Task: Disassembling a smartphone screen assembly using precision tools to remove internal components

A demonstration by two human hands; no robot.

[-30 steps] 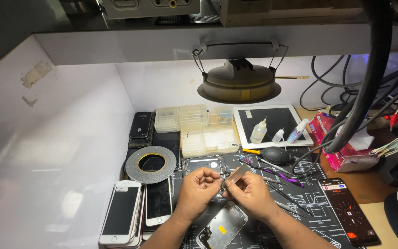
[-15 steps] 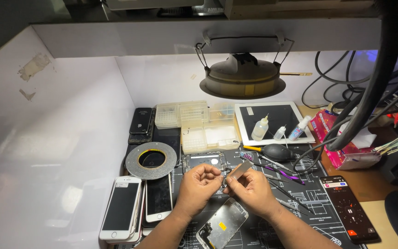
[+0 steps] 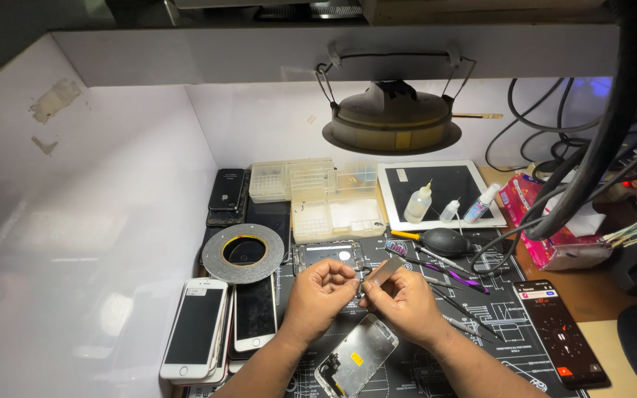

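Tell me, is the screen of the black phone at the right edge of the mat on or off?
On. The black phone lies face up on the mat, and its screen glows with red and white shapes.

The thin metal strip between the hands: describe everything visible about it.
The thin metal strip is a small, flat, grey piece with a dull sheen, seemingly metal. It is held tilted above the black work mat, its upper end towards the right. The right hand pinches it from below with its fingertips, and the left hand meets its lower end with thumb and forefinger. An opened phone screen assembly lies below it. Finer detail is too small to tell.
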